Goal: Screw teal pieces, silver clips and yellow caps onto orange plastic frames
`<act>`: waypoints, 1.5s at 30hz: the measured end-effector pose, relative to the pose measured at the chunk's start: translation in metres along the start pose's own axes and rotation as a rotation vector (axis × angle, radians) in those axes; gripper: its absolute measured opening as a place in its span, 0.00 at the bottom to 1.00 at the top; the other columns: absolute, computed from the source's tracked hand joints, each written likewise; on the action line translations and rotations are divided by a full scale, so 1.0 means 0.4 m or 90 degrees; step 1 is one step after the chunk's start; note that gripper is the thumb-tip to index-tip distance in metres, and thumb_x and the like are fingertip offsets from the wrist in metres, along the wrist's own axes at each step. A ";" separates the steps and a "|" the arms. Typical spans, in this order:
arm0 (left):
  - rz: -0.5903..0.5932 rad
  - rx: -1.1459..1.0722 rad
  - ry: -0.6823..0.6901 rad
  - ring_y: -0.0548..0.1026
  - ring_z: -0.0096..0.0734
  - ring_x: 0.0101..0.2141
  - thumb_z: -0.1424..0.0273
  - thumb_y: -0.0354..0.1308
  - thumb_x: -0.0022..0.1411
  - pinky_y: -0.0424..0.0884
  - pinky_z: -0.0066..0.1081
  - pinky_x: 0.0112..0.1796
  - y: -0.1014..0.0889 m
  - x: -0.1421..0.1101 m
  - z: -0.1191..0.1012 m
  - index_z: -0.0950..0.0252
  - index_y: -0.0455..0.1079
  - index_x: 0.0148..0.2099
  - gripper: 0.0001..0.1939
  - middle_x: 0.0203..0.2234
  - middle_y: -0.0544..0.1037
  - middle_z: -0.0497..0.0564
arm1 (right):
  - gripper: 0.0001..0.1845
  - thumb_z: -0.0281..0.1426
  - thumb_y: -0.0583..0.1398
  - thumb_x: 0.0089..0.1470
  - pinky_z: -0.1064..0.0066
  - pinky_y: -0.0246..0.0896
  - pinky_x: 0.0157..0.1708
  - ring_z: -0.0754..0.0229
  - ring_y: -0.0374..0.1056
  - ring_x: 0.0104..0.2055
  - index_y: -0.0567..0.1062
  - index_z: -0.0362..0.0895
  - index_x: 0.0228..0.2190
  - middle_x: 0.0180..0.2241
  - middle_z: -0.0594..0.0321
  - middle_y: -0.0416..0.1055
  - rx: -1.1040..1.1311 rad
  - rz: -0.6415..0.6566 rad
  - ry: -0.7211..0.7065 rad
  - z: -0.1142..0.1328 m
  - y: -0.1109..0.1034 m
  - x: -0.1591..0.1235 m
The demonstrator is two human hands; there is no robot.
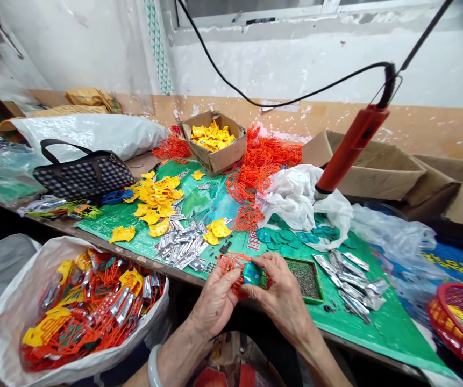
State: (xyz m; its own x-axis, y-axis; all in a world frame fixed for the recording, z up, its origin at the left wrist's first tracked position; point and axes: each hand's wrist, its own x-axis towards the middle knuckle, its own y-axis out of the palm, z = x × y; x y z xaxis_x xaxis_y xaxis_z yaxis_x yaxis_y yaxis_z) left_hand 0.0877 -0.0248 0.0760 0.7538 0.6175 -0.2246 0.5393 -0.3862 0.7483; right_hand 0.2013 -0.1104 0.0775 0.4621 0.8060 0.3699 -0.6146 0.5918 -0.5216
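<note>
My left hand (217,301) grips an orange plastic lattice piece (231,262) at the table's front edge. Between the thumb and fingers of my right hand (279,290) is a small teal plastic piece (251,273), held against the orange lattice. Just right of the hands sits a green tray of small dark screws (304,277). Teal pieces (287,239) lie loose behind it. Silver pieces (185,244) and yellow plastic pieces (154,201) are heaped to the left, with more silver strips (348,279) on the right.
An orange electric screwdriver (350,150) hangs above the table on a black cable. Orange lattices (261,161) pile up by a carton of yellow parts (225,156). A white sack (3,328) of mixed pieces stands at left. A checked bag (84,173) and red basket (457,322) flank the table.
</note>
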 end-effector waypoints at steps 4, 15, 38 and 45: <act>-0.012 0.016 0.007 0.76 0.29 0.37 0.73 0.65 0.56 0.73 0.28 0.37 -0.002 0.001 0.007 0.64 0.72 0.46 0.13 0.39 0.79 0.50 | 0.22 0.27 0.68 0.46 0.63 0.65 0.42 0.53 0.65 0.44 0.74 0.47 0.45 0.40 0.58 0.68 -0.004 -0.019 0.005 0.001 0.004 -0.005; -0.033 0.019 0.011 0.77 0.31 0.38 0.72 0.68 0.52 0.72 0.28 0.41 -0.009 0.006 0.017 0.64 0.75 0.44 0.15 0.40 0.81 0.50 | 0.19 0.29 0.68 0.47 0.62 0.63 0.40 0.54 0.63 0.41 0.74 0.47 0.42 0.38 0.59 0.67 -0.060 -0.018 -0.008 -0.013 0.024 -0.009; -0.021 0.064 -0.044 0.75 0.28 0.29 0.66 0.69 0.52 0.71 0.25 0.32 -0.020 0.007 0.027 0.67 0.78 0.39 0.13 0.32 0.81 0.51 | 0.19 0.25 0.69 0.39 0.66 0.63 0.39 0.56 0.64 0.39 0.75 0.46 0.36 0.35 0.63 0.66 0.018 -0.033 0.062 -0.028 0.033 -0.026; 0.003 0.102 -0.025 0.75 0.29 0.31 0.69 0.68 0.51 0.70 0.26 0.36 -0.019 0.002 0.028 0.66 0.79 0.41 0.13 0.33 0.81 0.51 | 0.17 0.27 0.67 0.44 0.63 0.63 0.39 0.54 0.64 0.41 0.75 0.46 0.39 0.38 0.59 0.67 -0.052 -0.056 0.046 -0.013 0.038 -0.043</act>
State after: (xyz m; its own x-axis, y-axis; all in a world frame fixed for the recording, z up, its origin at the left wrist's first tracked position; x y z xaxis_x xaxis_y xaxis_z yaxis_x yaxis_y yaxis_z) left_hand 0.0885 -0.0291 0.0630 0.7690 0.5893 -0.2477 0.5862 -0.4955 0.6410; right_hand 0.1875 -0.1152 0.0590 0.5584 0.7467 0.3615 -0.5175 0.6541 -0.5517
